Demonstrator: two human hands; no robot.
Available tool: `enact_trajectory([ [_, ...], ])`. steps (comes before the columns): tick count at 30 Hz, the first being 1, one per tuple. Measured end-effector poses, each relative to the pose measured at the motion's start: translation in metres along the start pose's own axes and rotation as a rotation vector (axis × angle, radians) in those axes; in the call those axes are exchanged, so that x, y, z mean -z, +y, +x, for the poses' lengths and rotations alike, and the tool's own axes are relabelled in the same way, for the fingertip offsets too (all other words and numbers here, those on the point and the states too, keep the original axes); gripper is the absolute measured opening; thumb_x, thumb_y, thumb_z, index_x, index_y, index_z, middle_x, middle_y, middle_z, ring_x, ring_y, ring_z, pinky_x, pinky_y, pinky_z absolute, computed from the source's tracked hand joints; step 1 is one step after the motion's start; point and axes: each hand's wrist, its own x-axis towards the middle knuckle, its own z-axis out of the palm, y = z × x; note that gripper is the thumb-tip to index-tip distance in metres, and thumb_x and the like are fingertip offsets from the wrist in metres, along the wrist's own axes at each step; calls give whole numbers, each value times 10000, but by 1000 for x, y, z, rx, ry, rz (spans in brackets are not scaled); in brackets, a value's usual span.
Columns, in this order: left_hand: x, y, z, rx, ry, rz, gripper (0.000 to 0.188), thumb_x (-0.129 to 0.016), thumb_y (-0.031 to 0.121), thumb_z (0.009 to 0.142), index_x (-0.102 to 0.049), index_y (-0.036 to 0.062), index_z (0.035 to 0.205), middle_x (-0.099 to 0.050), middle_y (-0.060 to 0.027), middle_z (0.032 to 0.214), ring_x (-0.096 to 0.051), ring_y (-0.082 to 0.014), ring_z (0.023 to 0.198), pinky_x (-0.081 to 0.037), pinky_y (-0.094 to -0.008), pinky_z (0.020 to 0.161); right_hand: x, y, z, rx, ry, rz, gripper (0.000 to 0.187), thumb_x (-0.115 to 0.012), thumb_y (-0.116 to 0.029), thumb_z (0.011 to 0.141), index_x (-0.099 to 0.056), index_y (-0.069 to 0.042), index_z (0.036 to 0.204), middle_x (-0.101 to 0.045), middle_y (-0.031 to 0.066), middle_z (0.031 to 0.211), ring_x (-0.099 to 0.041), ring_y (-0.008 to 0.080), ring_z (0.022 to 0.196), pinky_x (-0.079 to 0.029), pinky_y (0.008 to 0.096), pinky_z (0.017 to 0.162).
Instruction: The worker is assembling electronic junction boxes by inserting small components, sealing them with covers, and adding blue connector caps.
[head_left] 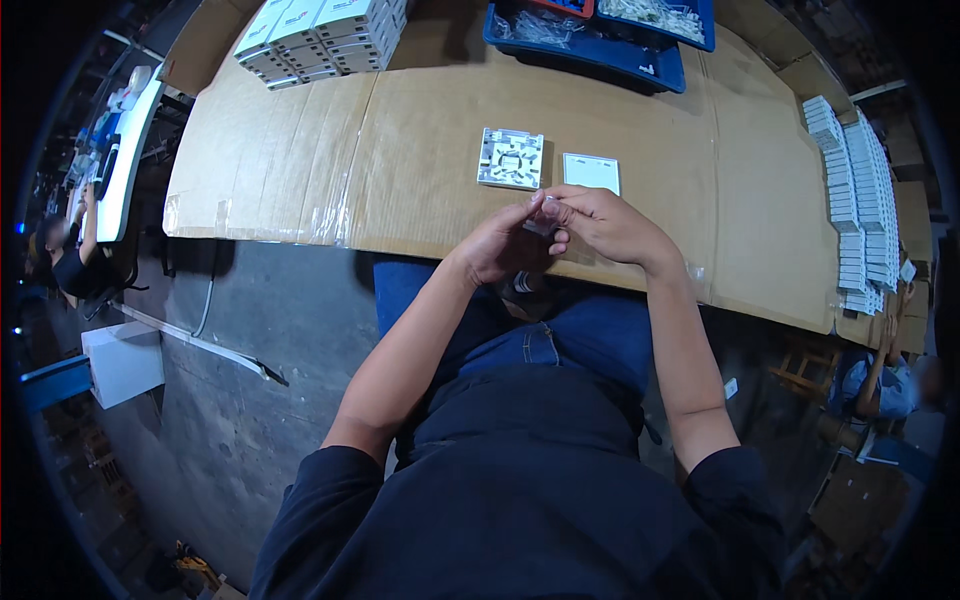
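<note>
Clear plastic bag (541,224), small and crumpled, sits pinched between my two hands at the near edge of the cardboard-covered table (420,140). My left hand (503,245) grips its lower part with curled fingers; my right hand (603,222) holds the top between thumb and fingertips, and the two hands touch. Just beyond my left hand lies an open white plastic base (510,158) with ribs inside, and beside it, just beyond my right hand, a flat white cover (591,172). Far right of my right hand run stacked rows of white parts (858,205). Well ahead stand blue trays (600,40) and white boxes (320,35).
</note>
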Motion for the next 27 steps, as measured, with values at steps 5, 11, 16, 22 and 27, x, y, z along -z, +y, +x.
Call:
enact_trajectory([
  [5, 3, 0, 0, -67, -38, -11, 424, -595, 492, 1045, -618, 118, 1245, -671, -94, 1069, -673, -222, 1031, -529, -376, 979, 4, 0, 3, 17, 36, -156, 421, -523, -351, 1121, -672, -1, 1302, -731, 65, 1094, -648, 141, 1012, -507, 296, 956],
  [11, 7, 3, -2, -3, -34, 56, 407, -591, 505, 1044, -622, 134, 1210, -684, -66, 1071, -673, -205, 1043, -515, -368, 983, 1, 2, 4, -50, 32, -205, 428, -522, -368, 1119, -674, -15, 1307, -735, 50, 1077, -648, 132, 988, -512, 294, 932],
  [16, -1, -1, -3, -50, 25, 77, 397, -574, 533, 1050, -630, 153, 1153, -675, -37, 1039, -656, -166, 958, -512, -355, 909, -5, 2, -4, -2, 93, -194, 435, -513, -380, 1122, -670, -21, 1311, -731, 44, 1069, -649, 130, 961, -516, 290, 911],
  [22, 1, -1, 0, -70, -22, 139, 382, -576, 520, 1056, -644, 146, 1100, -675, -35, 1024, -657, -171, 954, -524, -343, 905, -11, 7, -6, -39, 122, -130, 401, -555, -325, 1112, -684, -7, 1320, -724, 42, 974, -637, 103, 795, -568, 272, 764],
  [27, 8, 0, 3, -104, -147, 59, 342, -555, 448, 1082, -648, 119, 1084, -676, -44, 1020, -664, -187, 966, -530, -345, 916, -9, -2, -9, 70, 148, -128, 366, -540, -292, 1120, -690, -4, 1290, -716, 35, 953, -642, 102, 809, -568, 273, 788],
])
